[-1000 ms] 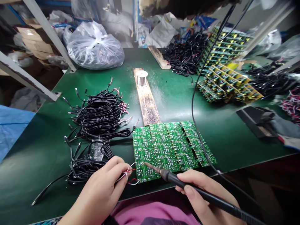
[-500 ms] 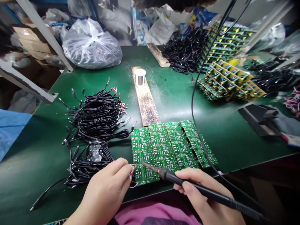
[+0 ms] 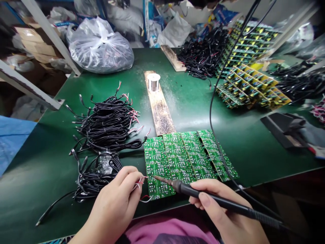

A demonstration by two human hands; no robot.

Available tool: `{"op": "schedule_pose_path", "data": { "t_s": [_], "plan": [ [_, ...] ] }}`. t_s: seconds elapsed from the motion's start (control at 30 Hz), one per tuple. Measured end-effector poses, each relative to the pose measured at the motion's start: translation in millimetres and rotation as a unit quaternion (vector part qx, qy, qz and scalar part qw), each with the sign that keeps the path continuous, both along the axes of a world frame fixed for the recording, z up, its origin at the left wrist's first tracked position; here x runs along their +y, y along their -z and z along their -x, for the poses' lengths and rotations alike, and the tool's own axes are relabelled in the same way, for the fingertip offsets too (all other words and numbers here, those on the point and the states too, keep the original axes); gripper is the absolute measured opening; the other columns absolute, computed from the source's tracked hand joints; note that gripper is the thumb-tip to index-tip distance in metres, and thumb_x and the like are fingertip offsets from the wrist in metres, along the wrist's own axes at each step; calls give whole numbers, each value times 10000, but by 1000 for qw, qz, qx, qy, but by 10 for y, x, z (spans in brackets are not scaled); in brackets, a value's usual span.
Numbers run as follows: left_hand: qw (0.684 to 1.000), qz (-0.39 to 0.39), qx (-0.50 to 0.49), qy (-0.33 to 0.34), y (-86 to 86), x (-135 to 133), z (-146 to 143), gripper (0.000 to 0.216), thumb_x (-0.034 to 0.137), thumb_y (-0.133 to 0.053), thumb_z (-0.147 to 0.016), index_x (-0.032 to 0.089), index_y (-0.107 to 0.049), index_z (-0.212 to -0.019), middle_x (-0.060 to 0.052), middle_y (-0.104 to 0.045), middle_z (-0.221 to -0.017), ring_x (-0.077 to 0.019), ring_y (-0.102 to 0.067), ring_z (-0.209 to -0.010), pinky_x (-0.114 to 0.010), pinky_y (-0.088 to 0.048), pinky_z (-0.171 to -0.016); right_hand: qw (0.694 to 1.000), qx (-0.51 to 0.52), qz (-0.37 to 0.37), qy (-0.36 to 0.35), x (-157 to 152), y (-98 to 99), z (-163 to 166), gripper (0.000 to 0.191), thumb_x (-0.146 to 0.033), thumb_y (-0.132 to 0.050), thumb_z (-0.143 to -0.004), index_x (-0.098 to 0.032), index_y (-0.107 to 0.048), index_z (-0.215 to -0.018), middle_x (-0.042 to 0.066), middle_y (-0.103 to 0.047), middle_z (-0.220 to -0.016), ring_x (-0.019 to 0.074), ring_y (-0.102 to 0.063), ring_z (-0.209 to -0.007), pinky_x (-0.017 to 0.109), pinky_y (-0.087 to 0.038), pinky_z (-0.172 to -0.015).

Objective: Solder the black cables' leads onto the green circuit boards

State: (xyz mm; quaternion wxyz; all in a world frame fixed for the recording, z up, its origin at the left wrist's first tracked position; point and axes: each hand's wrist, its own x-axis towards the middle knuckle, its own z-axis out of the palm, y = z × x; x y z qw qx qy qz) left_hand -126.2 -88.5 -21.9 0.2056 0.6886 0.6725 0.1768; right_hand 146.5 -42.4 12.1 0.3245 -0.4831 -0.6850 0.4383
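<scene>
Green workbench [image 3: 193, 101] in a cluttered shop, w/ bags & cardboard heaped behind it and a big clear plastic bag [image 3: 100, 47] past the far edge at approx 11 o'clock. Left hand [image 3: 114, 203] sits at 7 o'clock, fingers pinched together on thin red & white wires [image 3: 140, 185] whose ends poke out past the fingertips, right at the nearest circuit board [image 3: 159, 186]. Right hand [image 3: 219, 203] sits at 5 o'clock, fingers wrapped round a black soldering iron [image 3: 218, 200], its tip angled in at that board's top edge, just beside the wire ends; can't tell if it's touching. That board is front-left in a flat block of green boards [image 3: 188, 156] lying mid-bench. Black cables [image 3: 106, 125] are piled at 9 o'clock, a burnt wood strip [image 3: 161, 112] w/ a solder spool [image 3: 153, 82] at 12, stacked boards [image 3: 251, 88] at 2, and a black iron stand [image 3: 279, 127] at 3.
</scene>
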Motion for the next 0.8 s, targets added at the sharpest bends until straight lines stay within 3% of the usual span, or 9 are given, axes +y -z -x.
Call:
{"op": "schedule_pose_path", "data": {
  "t_s": [0.17,0.37,0.8],
  "plan": [
    [996,62,12,-64,-27,6,-13,185,319,-386,-1033,269,-562,-1063,23,-693,-837,-175,-676,-693,-296,-467,-615,1000,-13,-20,-8,-21,-32,-12,174,-253,-577,-984,-338,-680,-1096,-55,-780,-886,105,-782,-752,129,-630,-683],
    [997,60,-5,-37,3,29,-58,207,347,-416,-1030,278,-610,-1055,1,-715,-967,-188,-694,-837,-315,-486,-723,999,-39,-19,-30,-42,6,9,176,-262,-620,-950,-304,-688,-1107,-24,-781,-918,134,-784,-789,180,-647,-708],
    [993,89,-35,-64,-33,28,-59,265,386,-369,-1048,274,-610,-1037,5,-709,-930,-188,-673,-807,-315,-473,-715,999,-37,8,-4,-78,-6,71,145,-326,-597,-974,-318,-702,-1073,-30,-779,-923,125,-780,-815,164,-632,-687]
  ]
}}
